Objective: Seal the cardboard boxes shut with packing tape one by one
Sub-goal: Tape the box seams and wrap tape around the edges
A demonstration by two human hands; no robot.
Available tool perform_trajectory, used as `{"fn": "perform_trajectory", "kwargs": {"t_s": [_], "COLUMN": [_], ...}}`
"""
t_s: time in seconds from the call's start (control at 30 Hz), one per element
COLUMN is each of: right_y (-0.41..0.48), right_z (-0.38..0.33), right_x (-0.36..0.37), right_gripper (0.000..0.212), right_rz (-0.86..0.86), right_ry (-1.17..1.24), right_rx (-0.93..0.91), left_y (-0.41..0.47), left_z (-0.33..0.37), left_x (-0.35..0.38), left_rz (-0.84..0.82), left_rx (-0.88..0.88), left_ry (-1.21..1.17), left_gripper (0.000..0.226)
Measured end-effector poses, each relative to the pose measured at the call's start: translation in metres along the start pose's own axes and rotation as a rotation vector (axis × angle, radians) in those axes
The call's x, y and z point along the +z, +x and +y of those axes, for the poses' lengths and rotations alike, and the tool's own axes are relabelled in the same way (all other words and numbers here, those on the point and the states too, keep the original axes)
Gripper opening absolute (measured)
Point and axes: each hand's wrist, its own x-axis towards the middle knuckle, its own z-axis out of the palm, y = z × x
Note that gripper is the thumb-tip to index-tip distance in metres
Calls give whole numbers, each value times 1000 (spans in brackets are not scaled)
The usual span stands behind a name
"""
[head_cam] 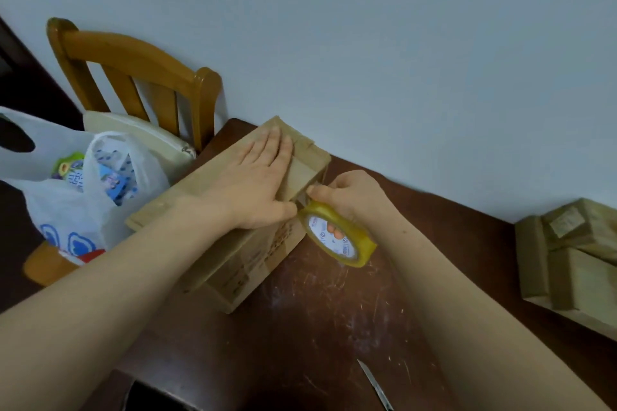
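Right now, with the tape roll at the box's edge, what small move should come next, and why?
Probably the right hand should draw the tape roll down the side of the cardboard box: the left hand presses flat on top, and the roll sits just at the top edge.

A cardboard box [257,260] sits on the dark, scratched bench [334,310] with the left hand [257,182] pressed flat on its closed top flaps. The right hand [347,197] grips a yellowish roll of packing tape [337,237] at the box's right edge. A thin blade [375,384] lies near the front, more boxes [574,260] are stacked far right, and a plastic bag [83,197] sits on a wooden chair [133,77] – left of the box.
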Motion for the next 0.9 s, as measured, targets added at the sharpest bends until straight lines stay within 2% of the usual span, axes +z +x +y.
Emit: {"fn": "perform_trajectory", "kwargs": {"t_s": [0.17,0.23,0.3,0.37,0.43,0.5,0.57,0.77,0.9], "right_y": [2,3,1,-2,-4,-3,-3,-4,-7], "right_z": [-3,-2,-2,-4,-8,-9,-8,-8,-3], "right_x": [-2,-3,-3,-2,-1,0,0,-1,4], "right_gripper": [39,42,41,40,42,39,36,35,39], "right_rz": [-13,-19,-4,-14,-29,-29,-51,-96,-85], "right_ry": [-38,-35,-52,-54,-20,-1,16,58,123], "right_rx": [18,29,30,30,34,26,31,76,39], "left_y": [-14,-14,-13,-12,-8,-3,0,-14,-18], "left_z": [9,12,11,7,-1,-7,-7,18,8], "left_x": [16,21,16,5,-3,-4,-1,18,9], "left_rz": [86,84,-2,-44,25,35,14,87,-14], "left_rx": [146,147,142,94,-45,-192,-239,5,-3], "left_ry": [-70,-70,-71,-154,-195,-122,-89,-166,-81], "left_gripper": [73,72,83,96,103,107,108,98,101]}}
